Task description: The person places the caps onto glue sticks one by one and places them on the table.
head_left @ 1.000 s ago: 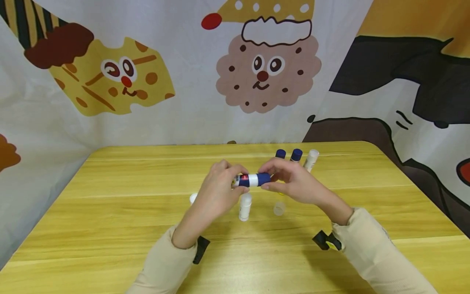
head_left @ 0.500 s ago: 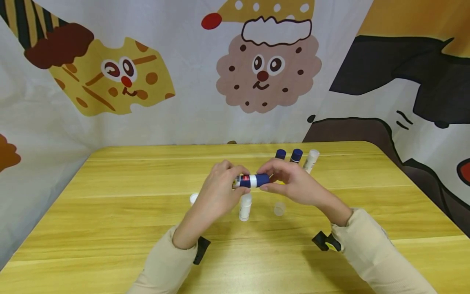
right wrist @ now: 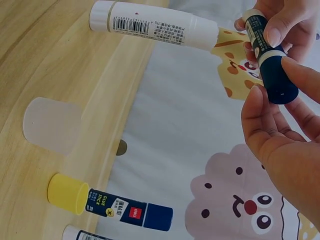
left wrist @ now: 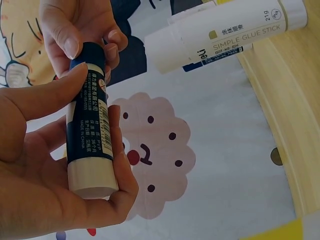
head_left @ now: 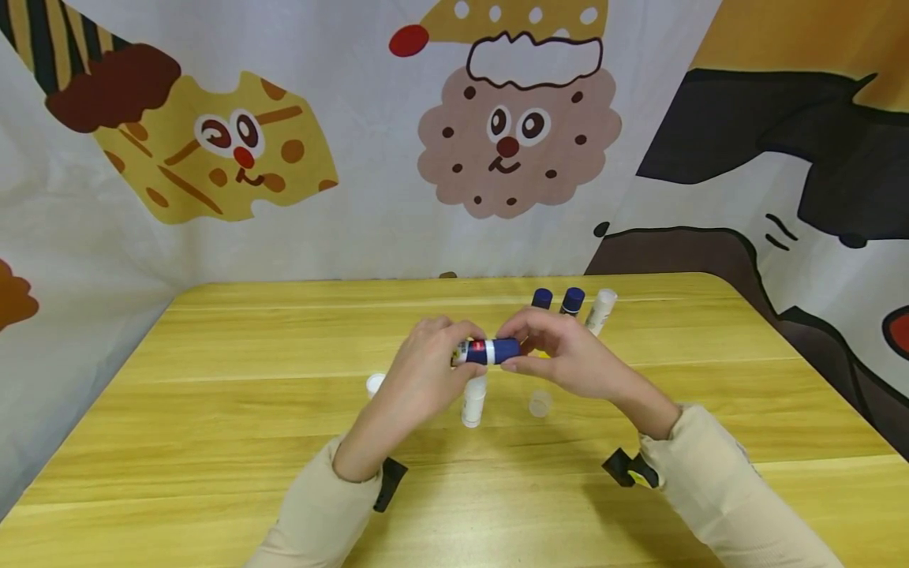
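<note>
Above the middle of the table, both hands hold one glue stick (head_left: 477, 352) lying sideways. It has a dark blue label, a white base and a dark blue cap (head_left: 507, 349). My left hand (head_left: 426, 367) grips the labelled body between thumb and curled fingers. The right hand (head_left: 561, 351) pinches the blue cap, which sits against a narrow white band. Just below them, a white glue stick (head_left: 473, 404) stands upright, its top partly covered by my left hand in the head view; its "Simple Glue Stick" print (left wrist: 247, 37) shows in the left wrist view.
A translucent cap (head_left: 540, 404) rests on the wooden table (head_left: 234, 410). A round white piece (head_left: 375, 384) lies beside the left forearm. Behind the right hand stand two blue-capped sticks (head_left: 571, 301) and a white one (head_left: 602, 310). A yellow cap-like piece (right wrist: 67, 193) stands before a blue glue stick (right wrist: 130, 209).
The white band between the blue cap and the label has narrowed as the right hand's cap and the left hand's body came closer together. The things on the table have not moved.
</note>
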Available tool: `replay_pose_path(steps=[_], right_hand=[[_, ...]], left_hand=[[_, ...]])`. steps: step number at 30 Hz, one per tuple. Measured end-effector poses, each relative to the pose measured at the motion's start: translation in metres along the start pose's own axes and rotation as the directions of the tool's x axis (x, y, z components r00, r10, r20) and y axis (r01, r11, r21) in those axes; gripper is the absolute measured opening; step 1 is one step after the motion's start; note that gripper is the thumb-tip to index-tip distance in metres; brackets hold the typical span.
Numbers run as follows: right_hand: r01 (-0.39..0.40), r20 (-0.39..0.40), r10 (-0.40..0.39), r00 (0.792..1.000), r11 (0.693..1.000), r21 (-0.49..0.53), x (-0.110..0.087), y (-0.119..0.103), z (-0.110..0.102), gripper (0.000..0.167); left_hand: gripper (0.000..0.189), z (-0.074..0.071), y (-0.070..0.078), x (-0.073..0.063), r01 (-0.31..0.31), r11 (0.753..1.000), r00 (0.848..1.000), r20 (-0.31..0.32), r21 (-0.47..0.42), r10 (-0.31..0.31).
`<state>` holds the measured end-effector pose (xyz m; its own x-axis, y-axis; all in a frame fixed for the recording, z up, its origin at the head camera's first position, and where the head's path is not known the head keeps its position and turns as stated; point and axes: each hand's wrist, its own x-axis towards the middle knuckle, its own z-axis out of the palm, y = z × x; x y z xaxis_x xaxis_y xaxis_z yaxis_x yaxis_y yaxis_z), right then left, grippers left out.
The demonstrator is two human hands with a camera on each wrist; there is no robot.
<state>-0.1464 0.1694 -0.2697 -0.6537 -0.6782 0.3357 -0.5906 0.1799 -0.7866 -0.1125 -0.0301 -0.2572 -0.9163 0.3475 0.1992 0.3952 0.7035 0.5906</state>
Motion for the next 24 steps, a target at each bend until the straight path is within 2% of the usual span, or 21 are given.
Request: replay_pose_path(steps=[15,24], right_hand=[[0.02,-0.009,-0.02,1.0,1.0,0.012,0.0005,0.0006,0.0022,0.026],[0.058,-0.002,-0.058,0.998,0.998,0.021,0.0003,0.0027,0.0019,0.024]], left_hand=[[0.026,-0.0003,-0.0006,0.0,-0.03,0.999,0.999,0.017,-0.02,0.031],[0.026,0.0005,-0.0017,0.0002,-0.045,0.998,0.999,0.025,-0.032,0.046]])
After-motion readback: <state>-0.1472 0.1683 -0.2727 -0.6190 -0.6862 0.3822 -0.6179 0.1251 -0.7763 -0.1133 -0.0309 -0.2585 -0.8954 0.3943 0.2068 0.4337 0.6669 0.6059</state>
